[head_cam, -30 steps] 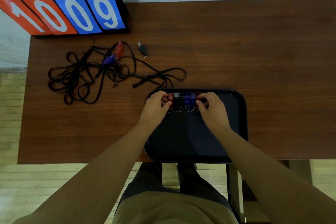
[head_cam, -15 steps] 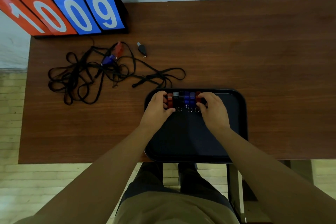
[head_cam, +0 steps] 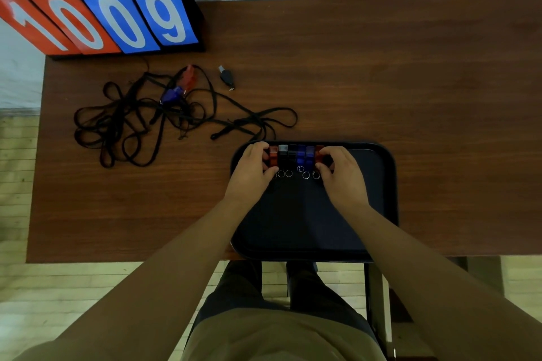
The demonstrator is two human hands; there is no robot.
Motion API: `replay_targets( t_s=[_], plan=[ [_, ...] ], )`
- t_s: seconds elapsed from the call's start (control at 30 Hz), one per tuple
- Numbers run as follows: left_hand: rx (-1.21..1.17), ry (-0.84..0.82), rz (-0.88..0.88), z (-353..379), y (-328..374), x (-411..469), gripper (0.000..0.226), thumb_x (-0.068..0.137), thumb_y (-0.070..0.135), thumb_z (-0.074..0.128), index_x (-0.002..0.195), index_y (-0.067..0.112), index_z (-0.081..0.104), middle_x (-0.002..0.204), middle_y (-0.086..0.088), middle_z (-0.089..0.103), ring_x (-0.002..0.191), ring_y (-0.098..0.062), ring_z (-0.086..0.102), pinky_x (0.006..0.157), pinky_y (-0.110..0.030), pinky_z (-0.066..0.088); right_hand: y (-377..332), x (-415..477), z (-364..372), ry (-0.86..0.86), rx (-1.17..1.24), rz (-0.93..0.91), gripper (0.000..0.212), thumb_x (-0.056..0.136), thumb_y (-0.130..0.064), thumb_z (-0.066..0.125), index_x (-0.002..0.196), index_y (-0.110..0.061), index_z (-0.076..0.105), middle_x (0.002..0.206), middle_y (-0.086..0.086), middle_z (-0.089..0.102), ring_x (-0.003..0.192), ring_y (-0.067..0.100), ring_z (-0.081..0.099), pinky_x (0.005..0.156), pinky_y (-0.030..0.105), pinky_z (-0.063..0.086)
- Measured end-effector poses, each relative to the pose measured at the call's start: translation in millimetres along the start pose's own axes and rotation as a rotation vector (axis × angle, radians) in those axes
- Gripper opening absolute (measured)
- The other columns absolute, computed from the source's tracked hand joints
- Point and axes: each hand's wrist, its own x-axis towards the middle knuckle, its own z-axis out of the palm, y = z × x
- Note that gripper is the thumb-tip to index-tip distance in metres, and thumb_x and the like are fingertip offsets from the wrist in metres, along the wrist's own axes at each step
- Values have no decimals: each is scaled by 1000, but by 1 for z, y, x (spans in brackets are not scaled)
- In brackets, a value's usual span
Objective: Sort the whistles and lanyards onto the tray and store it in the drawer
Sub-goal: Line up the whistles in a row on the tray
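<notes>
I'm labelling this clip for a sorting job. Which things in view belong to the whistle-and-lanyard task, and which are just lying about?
Part of the job:
- row of whistles between the left hand and right hand
- black tray
- tangled black lanyards
- red whistle, blue whistle and black whistle on the table

Just lying about:
- flip scoreboard
</notes>
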Motion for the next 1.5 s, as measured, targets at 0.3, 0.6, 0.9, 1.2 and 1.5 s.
replay_targets(
  t_s=[0.3,0.6,0.9,1.2,1.5],
  plan=[
    [-20,16,-18,-23,1,-4,52,94,28,66,140,15,45,115,5,51,87,-4,58,75,-15,48,-6,-3,-14,28,-3,-21,30,97,-21,61,126,-16,59,126,-5,53,106,13,56,90,35,54],
    [50,205,-58,-108,-19,14,28,97,26,60,123,17,57,108,5,56,89,-5,55,78,-19,43,-93,47,-6,2,-20,-163,26,97,-23,58,121,-14,60,126,-2,53,114,17,54,97,40,50],
    [150,325,-93,-172,-68,62,25,97,16,58,122,14,60,127,-5,49,113,-20,54,93,-30,48,-178,98,45,-79,-24,-184,35,99,-26,55,129,-10,54,130,5,52,119,22,51,97,37,48],
    [310,166,-56,-183,-104,112,44,94,21,65,135,8,56,133,-15,51,128,-31,44,107,-41,41,-206,162,83,-76,-154,-40,38,98,-28,57,129,-6,52,128,12,52,117,28,53,93,39,48],
    [234,241,-3,-188,-114,103,35,95,22,65,128,13,57,124,-10,57,120,-27,48,98,-39,45,-201,168,100,-31,-223,-35,29,99,-26,56,120,-6,59,124,14,52,112,30,54,91,43,51]
  ],
)
